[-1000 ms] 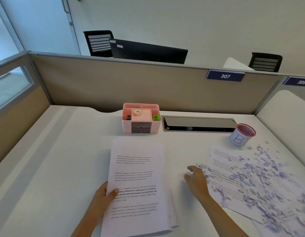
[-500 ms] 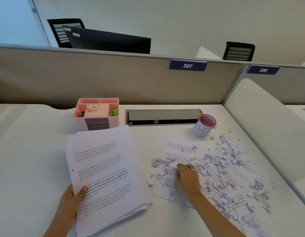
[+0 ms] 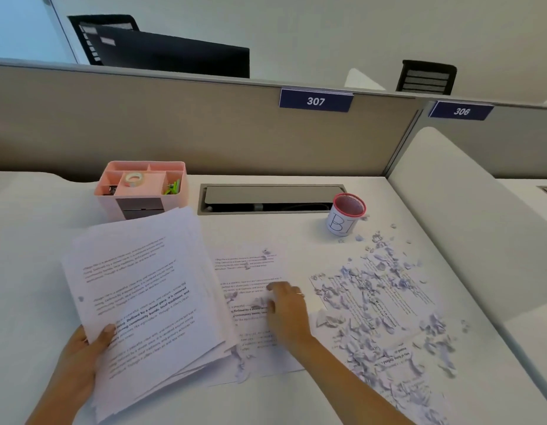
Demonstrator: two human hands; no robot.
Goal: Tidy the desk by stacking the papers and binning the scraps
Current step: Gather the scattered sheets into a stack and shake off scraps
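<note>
Nearest the camera, the left hand [image 3: 79, 360] grips the lower left corner of a stack of printed papers [image 3: 143, 302], thumb on top of the top page, the stack tilted with its sheets fanned at the lower edge. Just to the right, the right hand [image 3: 289, 311] rests palm down on a single printed sheet [image 3: 253, 271] lying flat on the white desk [image 3: 36, 240]; its fingers look loosely bent against the page, though whether they pinch it is hard to tell. A few paper scraps [image 3: 388, 302] lie on that sheet, and many more cover other printed sheets to the right, spreading toward the desk's right edge. Farther back stands a small cup with a red rim [image 3: 345, 214], marked with a handwritten B, scraps scattered beside it. A grey cable tray [image 3: 272, 197] sits left of it, then a pink organiser [image 3: 140, 188] holding a tape roll [image 3: 132, 178]. Behind runs a beige partition [image 3: 174, 127] bearing labels 307 and 308.
</note>
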